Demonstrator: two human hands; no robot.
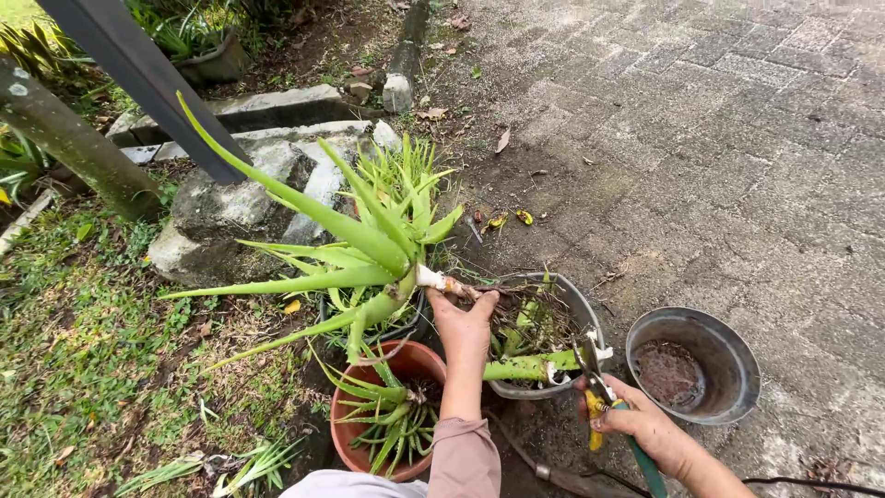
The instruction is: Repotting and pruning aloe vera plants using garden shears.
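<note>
My left hand [464, 325] grips the root end of a large aloe plant [359, 249], holding it out sideways with its long green leaves fanning to the left. In my right hand [636, 424] are pruning shears [595, 383] with yellow and green handles, the blades pointing up over the rim of a grey pot [583, 309]. That pot holds soil, roots and cut aloe pieces [525, 367].
A terracotta pot [355, 443] with small aloe plants stands below my left arm. An empty grey pot [728, 355] sits on the paving at the right. Concrete blocks [240, 198], grass and a dark slanted post [138, 74] lie at the left.
</note>
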